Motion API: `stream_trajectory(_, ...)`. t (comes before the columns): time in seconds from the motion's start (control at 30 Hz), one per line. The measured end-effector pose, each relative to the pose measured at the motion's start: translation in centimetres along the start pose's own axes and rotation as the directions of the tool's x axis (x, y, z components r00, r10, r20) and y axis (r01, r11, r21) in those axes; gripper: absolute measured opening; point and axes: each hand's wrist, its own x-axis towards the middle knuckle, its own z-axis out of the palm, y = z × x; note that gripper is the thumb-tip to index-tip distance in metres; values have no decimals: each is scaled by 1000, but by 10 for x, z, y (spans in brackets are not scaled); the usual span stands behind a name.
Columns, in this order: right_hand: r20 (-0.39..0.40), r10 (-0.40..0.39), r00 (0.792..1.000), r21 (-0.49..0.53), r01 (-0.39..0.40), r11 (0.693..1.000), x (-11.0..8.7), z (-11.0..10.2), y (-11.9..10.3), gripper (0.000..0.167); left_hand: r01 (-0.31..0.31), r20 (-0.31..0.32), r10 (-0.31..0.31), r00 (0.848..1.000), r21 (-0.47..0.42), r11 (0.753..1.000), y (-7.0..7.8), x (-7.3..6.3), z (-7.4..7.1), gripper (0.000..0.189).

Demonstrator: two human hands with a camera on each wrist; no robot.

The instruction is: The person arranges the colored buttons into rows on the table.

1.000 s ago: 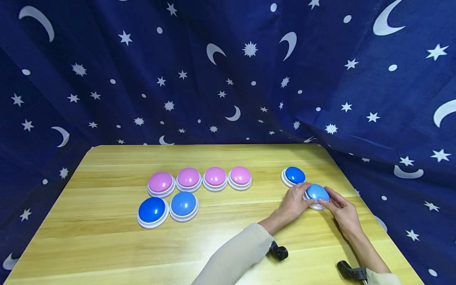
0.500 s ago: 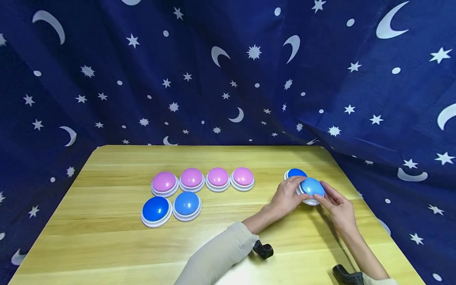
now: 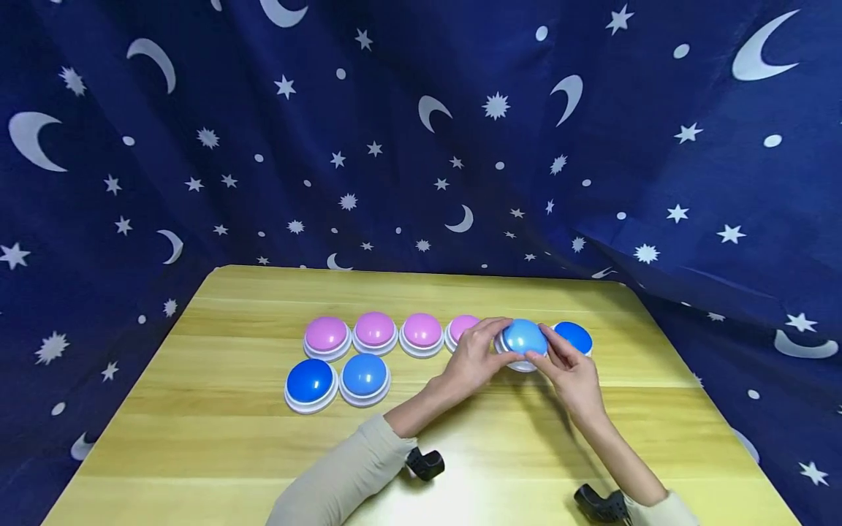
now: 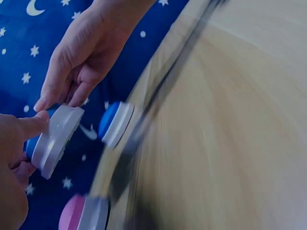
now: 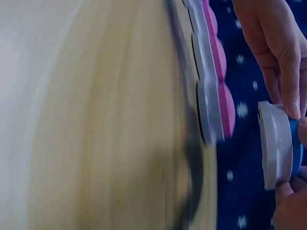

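A light-blue domed push button (image 3: 525,337) with a white base is held between both hands, off the table. My left hand (image 3: 475,356) pinches its left side and my right hand (image 3: 574,376) its right side, thumbs at the near edge. In the left wrist view the white base (image 4: 58,139) hangs apart from the tabletop, tilted in that picture. A darker blue button (image 3: 574,337) sits on the table just right of the held one, partly behind my right hand. To the left, a pink button (image 3: 463,326) is partly covered by my left hand.
More pink buttons (image 3: 376,329) stand in a touching row on the wooden table (image 3: 217,438). Before them sit a dark-blue button (image 3: 310,380) and a light-blue button (image 3: 365,375), side by side. A navy curtain (image 3: 395,88) with moons and stars hangs behind the table.
Both hands have lifted the light-blue button from the table and carried it left, past the darker blue button toward the pink row. The head view has turned slightly too.
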Motion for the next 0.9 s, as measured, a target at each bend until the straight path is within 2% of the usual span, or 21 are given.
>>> stream_trajectory(0.23, 88, -61, 994, 37, 58, 998, 1, 49, 7, 58, 51, -49, -51, 998, -4, 999, -18, -31, -42, 57)
stream_trajectory(0.47, 184, -89, 979, 51, 81, 995, -3, 89, 9, 59, 81, -116, -77, 990, 29, 996, -29, -62, -74, 56)
stream_trajectory(0.6, 215, -80, 973, 51, 71, 996, -6, 105, 8, 59, 105, -123, -99, 987, 44, 994, -32, -75, -86, 55)
stream_trajectory(0.9, 245, -72, 967, 20, 69, 997, -17, 123, 8, 57, 173, -122, -162, 979, 86, 981, -30, -95, -100, 58)
